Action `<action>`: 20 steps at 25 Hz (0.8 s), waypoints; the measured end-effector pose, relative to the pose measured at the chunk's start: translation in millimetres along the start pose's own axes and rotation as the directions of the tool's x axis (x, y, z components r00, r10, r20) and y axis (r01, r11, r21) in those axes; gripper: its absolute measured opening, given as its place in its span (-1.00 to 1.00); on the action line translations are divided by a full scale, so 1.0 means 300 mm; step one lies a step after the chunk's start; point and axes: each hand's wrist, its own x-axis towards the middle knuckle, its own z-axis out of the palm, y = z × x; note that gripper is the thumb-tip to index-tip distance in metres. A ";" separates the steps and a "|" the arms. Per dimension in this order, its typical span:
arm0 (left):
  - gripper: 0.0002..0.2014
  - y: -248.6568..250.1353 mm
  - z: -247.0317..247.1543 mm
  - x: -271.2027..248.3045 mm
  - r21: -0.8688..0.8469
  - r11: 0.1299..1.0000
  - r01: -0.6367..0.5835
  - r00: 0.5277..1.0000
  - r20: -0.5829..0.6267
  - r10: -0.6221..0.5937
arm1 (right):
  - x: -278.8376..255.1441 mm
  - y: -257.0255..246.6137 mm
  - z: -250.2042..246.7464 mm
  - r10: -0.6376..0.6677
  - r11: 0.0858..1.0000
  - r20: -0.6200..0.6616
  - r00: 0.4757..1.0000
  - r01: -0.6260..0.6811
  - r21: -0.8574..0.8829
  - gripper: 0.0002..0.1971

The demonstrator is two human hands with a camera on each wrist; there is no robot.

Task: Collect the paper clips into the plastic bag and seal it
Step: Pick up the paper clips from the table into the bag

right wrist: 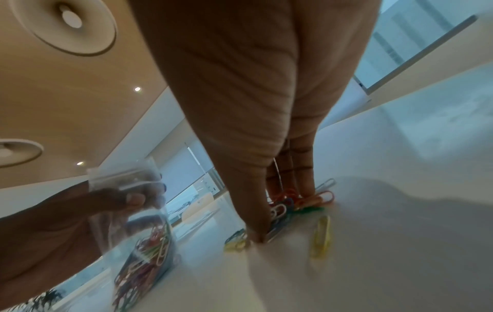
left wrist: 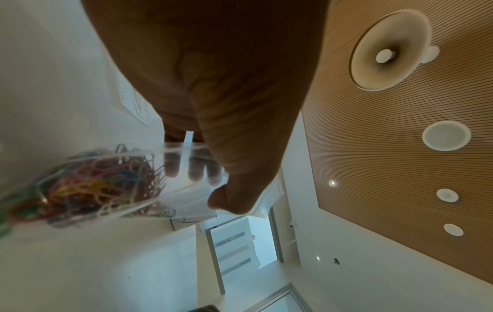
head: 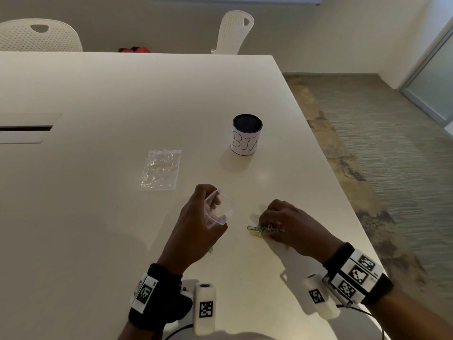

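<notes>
From the head view my left hand (head: 196,224) pinches the plastic bag (head: 218,209) open at nine o'clock of my right hand (head: 284,224); its wrist view shows fingertips (right wrist: 256,236) clamped on loose paper clips (right wrist: 293,202), which I reckon may spill, the yellow clip (right wrist: 321,236) missed

The left hand (left wrist: 213,73) fills the top of the view, thumb (left wrist: 234,190) and fingers (left wrist: 170,166) pinching the open mouth of a clear plastic bag (left wrist: 186,190). That grip holds the bag slanting toward eight o'clock, where a tangle of coloured paper clips (left wrist: 93,185) sits bunched in its lower end. At three o'clock runs a slatted wooden ceiling (left wrist: 387,147) with round lights. Pale table (left wrist: 93,263) lies toward seven o'clock.
</notes>
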 end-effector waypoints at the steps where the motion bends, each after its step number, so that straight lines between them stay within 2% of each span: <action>1: -0.53 -0.002 0.001 0.001 0.001 1.000 -0.002 1.000 -0.002 0.002 | 0.001 -0.012 0.004 -0.003 1.000 -0.002 1.000 0.003 -0.020 -0.78; 3: -0.53 -0.003 0.004 0.002 0.002 1.000 -0.004 1.000 -0.004 0.004 | 0.004 -0.023 0.007 0.002 0.999 -0.006 1.000 -0.002 -0.053 -0.86; 5: -0.53 -0.003 0.005 0.003 -0.003 1.000 -0.004 1.000 -0.003 0.004 | 0.007 -0.017 0.000 0.016 0.999 -0.020 1.000 -0.017 -0.035 -0.86; 10: -0.52 -0.009 0.003 0.001 0.007 1.000 -0.004 1.000 0.000 0.004 | 0.004 0.014 -0.039 0.097 0.964 -0.151 0.984 -0.055 0.261 -0.87; 12: -0.52 -0.009 0.004 0.000 0.013 1.000 -0.004 1.000 0.002 0.004 | -0.001 0.003 -0.071 0.196 0.897 -0.188 0.962 -0.098 0.431 -0.87; 14: -0.51 -0.009 0.007 0.000 0.014 1.000 -0.001 1.000 0.000 0.001 | -0.003 -0.039 -0.111 0.257 0.782 -0.177 0.950 -0.097 0.616 -0.88; 18: -0.51 -0.014 0.009 0.003 0.018 1.000 -0.008 1.000 0.011 0.008 | 0.012 -0.174 -0.175 0.243 0.547 -0.214 0.946 0.049 0.836 -0.89; 20: -0.50 -0.013 0.011 0.006 0.020 1.000 -0.009 1.000 0.018 0.009 | 0.036 -0.239 -0.185 0.225 0.522 -0.272 0.936 0.120 0.845 -0.87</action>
